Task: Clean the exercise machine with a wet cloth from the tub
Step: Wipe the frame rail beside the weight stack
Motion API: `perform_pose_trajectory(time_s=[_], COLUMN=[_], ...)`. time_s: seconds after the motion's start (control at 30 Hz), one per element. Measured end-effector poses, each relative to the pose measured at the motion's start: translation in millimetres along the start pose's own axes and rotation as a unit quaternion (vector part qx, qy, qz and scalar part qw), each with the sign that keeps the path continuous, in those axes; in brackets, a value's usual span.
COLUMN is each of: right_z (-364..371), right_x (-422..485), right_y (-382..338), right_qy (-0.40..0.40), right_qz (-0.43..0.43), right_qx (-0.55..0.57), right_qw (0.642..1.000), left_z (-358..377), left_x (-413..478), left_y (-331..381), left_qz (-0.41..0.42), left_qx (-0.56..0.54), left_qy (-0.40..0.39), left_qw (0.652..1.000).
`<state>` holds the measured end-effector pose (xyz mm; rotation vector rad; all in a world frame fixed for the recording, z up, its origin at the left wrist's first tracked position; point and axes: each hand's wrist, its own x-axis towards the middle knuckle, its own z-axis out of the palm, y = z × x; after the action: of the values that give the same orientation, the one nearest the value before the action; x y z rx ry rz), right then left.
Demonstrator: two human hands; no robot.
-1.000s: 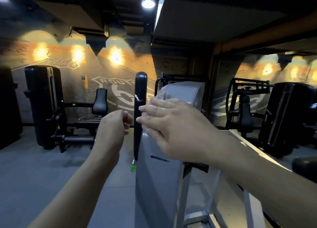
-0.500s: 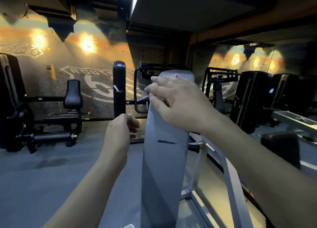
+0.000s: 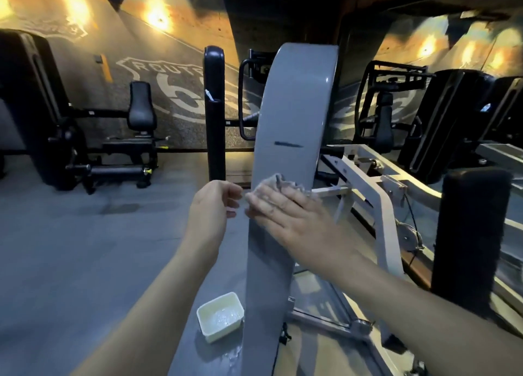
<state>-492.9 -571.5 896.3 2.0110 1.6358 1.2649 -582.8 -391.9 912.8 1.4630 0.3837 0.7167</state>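
Mural (image 3: 169,92) behind the exercise machine (image 3: 294,106) reads "ROUTE". Right hand (image 3: 294,220), fingers straight, presses the cloth (image 3: 278,183) flat on the machine's grey front; left hand (image 3: 210,208) just left of it, loosely curled, empty. Tub (image 3: 223,334) at machine's base.

Head view down on exercise machine (image 3: 294,106)

Wipe stroke: right hand (image 3: 291,217) has slid from the grey upright's (image 3: 294,106) top to below its dark slot (image 3: 288,144), cloth (image 3: 278,181) bunched under flat fingers. The left hand (image 3: 210,205) dropped alongside (holding nothing). The tub (image 3: 220,316) is newly in view at the base.
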Motion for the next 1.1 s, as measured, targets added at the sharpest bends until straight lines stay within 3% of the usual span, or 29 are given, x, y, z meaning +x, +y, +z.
perform_pose_trajectory(time_s=[0.2, 0.4, 0.63, 0.73, 0.8, 0.93, 1.03, 1.1], right_z=[-9.4, -0.7, 46.8, 54.1, 55.9, 42.9, 43.1, 49.7], right_x=[-36.3, -32.2, -91.1, -90.2, -75.0, -10.3, 45.1, 78.6], right_y=[5.9, -2.7, -113.7, -160.7, -189.2, -243.2, -276.2, -296.7], right_qy=[-0.004, 0.029, -0.132, -0.177, -0.198, -0.222, -0.239, -0.234], right_qz=[-0.049, 0.044, 0.006, 0.082, 0.187, 0.450, 0.538, 0.580], right_qx=[0.007, 0.026, 0.110, 0.219, 0.335, 0.541, 0.615, 0.632], right_qw=[0.999, 0.998, 0.985, 0.956, 0.902, 0.675, 0.525, 0.458], left_z=[-3.3, -14.9, -58.9, -86.8, -110.8, -178.9, -230.1, -254.6], left_x=[-41.5, -80.7, -94.0, -86.5, -79.4, -61.6, -49.3, -38.3], left_y=[-2.1, -24.5, -67.2, -91.2, -109.1, -150.9, -171.3, -177.1], left_qz=[-0.051, -0.126, -0.211, -0.221, -0.221, -0.223, -0.217, -0.209], left_qx=[-0.021, -0.031, 0.041, 0.085, 0.112, 0.179, 0.211, 0.181], left_qy=[-0.049, 0.018, -0.029, -0.104, -0.155, -0.215, -0.259, -0.278], left_qw=[0.997, 0.991, 0.976, 0.966, 0.956, 0.934, 0.917, 0.920])
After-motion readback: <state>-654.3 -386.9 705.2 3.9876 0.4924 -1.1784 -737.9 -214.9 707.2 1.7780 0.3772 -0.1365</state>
